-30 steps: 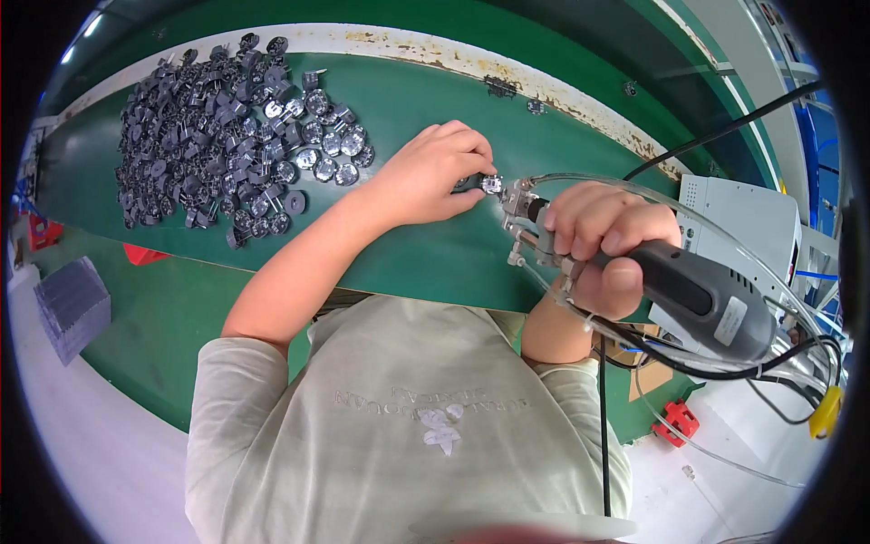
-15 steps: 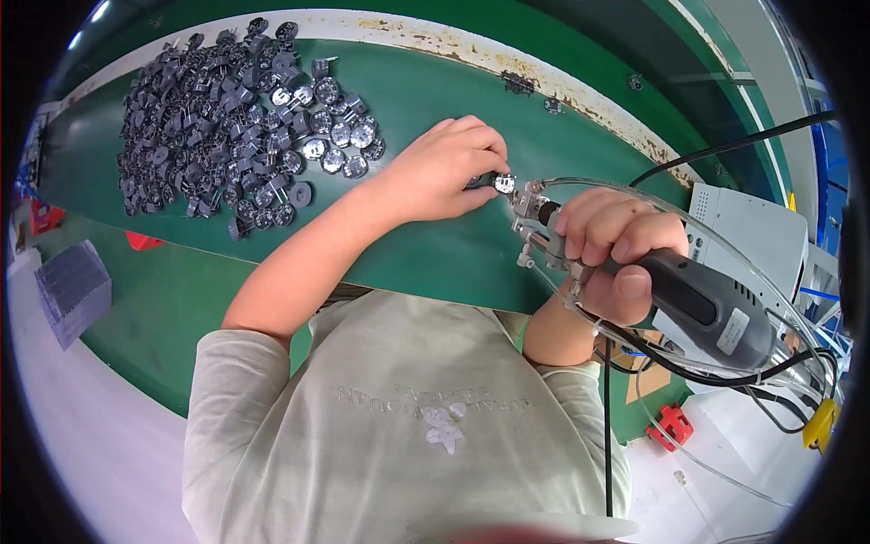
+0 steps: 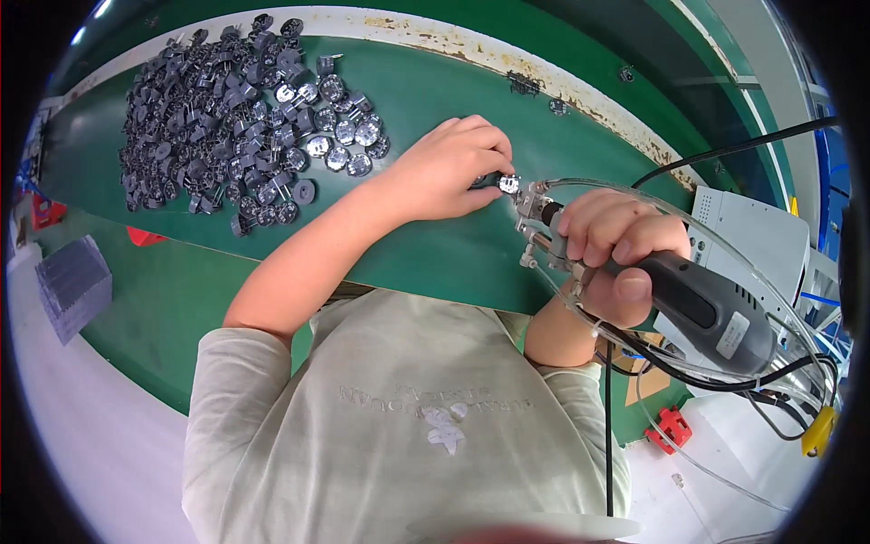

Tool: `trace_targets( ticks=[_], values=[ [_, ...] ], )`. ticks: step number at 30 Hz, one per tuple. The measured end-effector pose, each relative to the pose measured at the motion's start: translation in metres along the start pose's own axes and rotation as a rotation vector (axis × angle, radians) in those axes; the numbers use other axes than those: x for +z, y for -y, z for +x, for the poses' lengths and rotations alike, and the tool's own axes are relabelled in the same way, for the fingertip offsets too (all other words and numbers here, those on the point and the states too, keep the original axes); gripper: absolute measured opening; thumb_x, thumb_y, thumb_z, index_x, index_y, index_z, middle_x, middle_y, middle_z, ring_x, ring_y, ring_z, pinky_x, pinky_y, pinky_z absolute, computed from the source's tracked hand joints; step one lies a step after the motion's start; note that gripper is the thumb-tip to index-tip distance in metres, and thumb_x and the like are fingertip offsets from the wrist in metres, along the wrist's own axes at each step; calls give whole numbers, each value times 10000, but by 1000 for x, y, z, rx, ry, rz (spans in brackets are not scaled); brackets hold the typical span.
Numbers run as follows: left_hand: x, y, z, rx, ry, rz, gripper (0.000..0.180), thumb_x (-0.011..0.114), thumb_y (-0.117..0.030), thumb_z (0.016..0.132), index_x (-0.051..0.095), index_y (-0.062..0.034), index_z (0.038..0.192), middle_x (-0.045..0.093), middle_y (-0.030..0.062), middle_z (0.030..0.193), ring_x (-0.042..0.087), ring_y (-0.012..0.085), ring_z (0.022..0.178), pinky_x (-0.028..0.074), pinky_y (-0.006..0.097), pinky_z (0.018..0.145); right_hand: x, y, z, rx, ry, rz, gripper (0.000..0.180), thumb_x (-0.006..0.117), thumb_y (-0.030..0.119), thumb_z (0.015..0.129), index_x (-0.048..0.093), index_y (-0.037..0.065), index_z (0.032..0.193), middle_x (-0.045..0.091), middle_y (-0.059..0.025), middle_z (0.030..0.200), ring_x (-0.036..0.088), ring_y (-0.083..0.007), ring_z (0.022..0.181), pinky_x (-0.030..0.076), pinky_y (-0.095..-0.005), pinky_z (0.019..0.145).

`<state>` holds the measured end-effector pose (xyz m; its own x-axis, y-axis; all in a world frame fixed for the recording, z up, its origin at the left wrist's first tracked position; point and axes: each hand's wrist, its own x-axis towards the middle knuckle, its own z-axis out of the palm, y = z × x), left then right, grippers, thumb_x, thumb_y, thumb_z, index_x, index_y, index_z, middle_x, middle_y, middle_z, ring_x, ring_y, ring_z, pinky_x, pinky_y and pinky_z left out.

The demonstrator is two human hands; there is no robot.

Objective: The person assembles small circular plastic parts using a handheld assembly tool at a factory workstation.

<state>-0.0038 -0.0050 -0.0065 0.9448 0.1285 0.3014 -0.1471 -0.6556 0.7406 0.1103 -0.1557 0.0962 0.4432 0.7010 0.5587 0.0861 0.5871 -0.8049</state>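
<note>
Over the green worktop my left hand (image 3: 458, 170) is closed, its thumb and fingers pinching a small round dark part (image 3: 508, 184) with a shiny metallic face turned to the right. My right hand (image 3: 623, 243) wraps round a dark grey electric screwdriver (image 3: 702, 304) with a metal head, clear tubes and black cables. The screwdriver's tip points left and lies right up against the part's shiny face; whether they touch I cannot tell. Left of my left hand lies a big heap of similar round dark parts (image 3: 213, 127), some with shiny faces up and pins showing.
A worn white ledge (image 3: 435, 32) runs along the worktop's far edge, with two small dark pieces near it. To the right stands a light grey box (image 3: 757, 231). Cables and tubes loop around the screwdriver. A red block (image 3: 671, 429) sits low on the right.
The view has shifted very slightly. My left hand keeps its pinch on the round part, and the screwdriver stays against or close to its face.
</note>
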Motion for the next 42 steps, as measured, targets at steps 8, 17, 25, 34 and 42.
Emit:
trace_targets(
  ticks=[8, 17, 25, 34, 42],
  values=[
    [-2, -1, 3, -1, -2, 1, 255, 752, -97, 730, 686, -48, 971, 621, 32, 1053, 559, 255, 1059, 443, 387, 924, 7, -3, 3, -6, 83, -144, 305, 678, 269, 913, 471, 55, 845, 520, -51, 623, 527, -190, 510, 512, -372, 547],
    [-5, -3, 6, 15, -11, 25, 224, 756, -142, 703, 689, -71, 905, 624, 35, 994, 557, 249, 1038, 438, 384, 881, 7, -5, 4, 107, 36, -168, 283, 744, 208, 853, 537, 15, 870, 542, -75, 630, 526, -198, 536, 493, -366, 551],
    [-49, 4, 60, -134, -111, 405, 248, 734, -263, 756, 711, -119, 957, 645, 51, 1006, 579, 272, 1063, 443, 413, 917, -10, 42, -6, -172, -208, 6, 455, 794, 260, 831, 494, 21, 1077, 589, -103, 685, 587, -237, 587, 521, -394, 593],
    [-32, 66, 139, -205, -380, 761, 506, 711, -281, 777, 600, -114, 1242, 563, 110, 1203, 503, 290, 1171, 407, 448, 967, -6, 50, -28, 52, -221, -236, 454, 826, 158, 759, 568, -25, 1085, 657, -175, 921, 668, -268, 859, 549, -374, 757],
    [3, 52, 198, -385, 20, 520, 446, 684, -373, 852, 613, -95, 1194, 579, 117, 1160, 561, 291, 1123, 466, 419, 960, -3, 37, -29, 74, -125, 23, 354, 797, -53, 708, 502, 20, 889, 592, -96, 678, 587, -202, 608, 522, -359, 612]
  ],
)
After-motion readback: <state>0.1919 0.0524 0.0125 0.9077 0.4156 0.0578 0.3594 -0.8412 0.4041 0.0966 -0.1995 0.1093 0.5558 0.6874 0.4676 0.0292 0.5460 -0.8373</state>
